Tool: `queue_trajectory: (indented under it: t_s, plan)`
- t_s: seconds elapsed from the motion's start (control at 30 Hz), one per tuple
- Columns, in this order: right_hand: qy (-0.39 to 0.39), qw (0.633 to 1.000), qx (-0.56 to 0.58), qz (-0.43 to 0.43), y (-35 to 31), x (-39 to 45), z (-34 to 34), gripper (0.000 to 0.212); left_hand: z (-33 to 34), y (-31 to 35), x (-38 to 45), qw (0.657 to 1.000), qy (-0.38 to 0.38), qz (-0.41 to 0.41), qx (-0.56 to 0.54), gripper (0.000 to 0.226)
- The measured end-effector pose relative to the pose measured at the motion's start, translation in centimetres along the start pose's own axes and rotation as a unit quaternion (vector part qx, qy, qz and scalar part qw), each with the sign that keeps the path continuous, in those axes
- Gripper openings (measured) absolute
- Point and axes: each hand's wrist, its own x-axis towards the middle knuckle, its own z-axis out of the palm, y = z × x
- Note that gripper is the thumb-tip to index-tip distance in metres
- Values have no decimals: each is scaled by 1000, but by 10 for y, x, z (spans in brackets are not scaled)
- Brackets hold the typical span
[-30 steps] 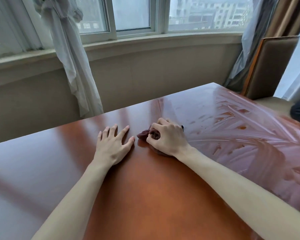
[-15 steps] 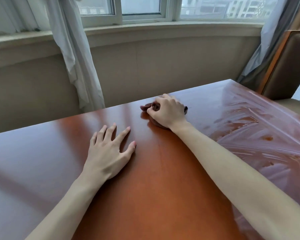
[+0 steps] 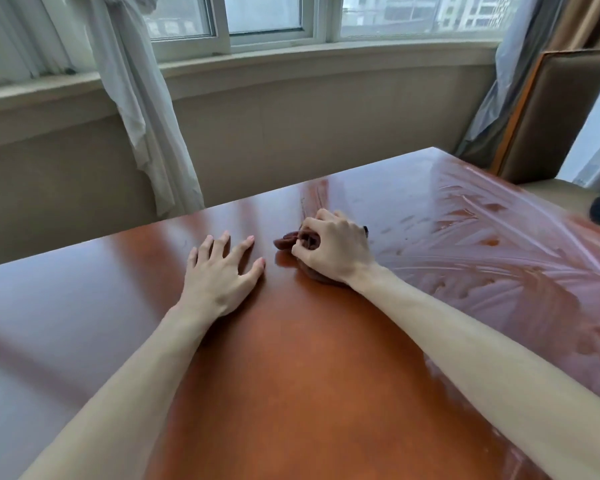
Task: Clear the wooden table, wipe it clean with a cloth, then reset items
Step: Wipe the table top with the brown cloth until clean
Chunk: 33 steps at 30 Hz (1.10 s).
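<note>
The wiping step is in hand. The right hand (image 3: 329, 251) is pressing a bunched brown cloth (image 3: 291, 241) down on the wooden table (image 3: 291, 358), near the far edge and about midway across. Its grip is clamped on the cloth: fingers curled over the top, thumb pinching a fold at the left side, with a tuft poking out past the knuckles. The right forearm is reaching long and diagonal from the lower right, wrist low to the surface.

The left hand (image 3: 222, 271) is resting flat on the table just beside the cloth, fingers spread and straight, holding nothing; it appears to be bracing the person's lean.

Wet, streaky swipe marks (image 3: 482, 244) are covering the right half of the table, while the left half is looking dry and glossy. Judging from that, roughly half the wiping is done. The next move likely calls for sweeping the cloth leftward across the dry part, which means lifting or sliding the left hand out of its path. No items are showing on the table, so resetting is not yet begun.
</note>
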Motion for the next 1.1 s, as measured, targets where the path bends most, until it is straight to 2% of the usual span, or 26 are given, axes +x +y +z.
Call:
queue_trajectory:
  t_s: [0.1, 0.23, 0.33, 0.5, 0.6, 0.73, 0.87, 1.1]
  plan:
    - [11, 999, 2, -52, -19, -83, -31, 26, -11, 9, 0, 999, -34, -3, 26, 69]
    - [8, 995, 2, -97, -19, -117, -45, 28, -3, 23, -4, 1000, -3, 23, 5, 65]
    - [13, 997, -22, -66, -8, -66, -27, 31, 12, 22, -6, 999, 17, 28, -17, 63]
    - [27, 998, -41, 40, 30, 84, 26, 33, 16, 19, -4, 999, 39, 24, -16, 69]
    - [21, 997, -42, 58, 48, 162, 52, 36, 18, 19, -4, 999, 47, 20, -17, 70]
    - [17, 995, -56, 80, 56, 196, 59, 38, 18, 18, -3, 999, 40, 17, -12, 69]
    - [13, 998, -38, 54, 39, 131, 39, 32, 14, 22, -5, 999, 28, 15, -9, 66]
    - [25, 998, 1, -56, -8, -101, -40, 24, 15, 20, -6, 999, 24, 28, -11, 64]
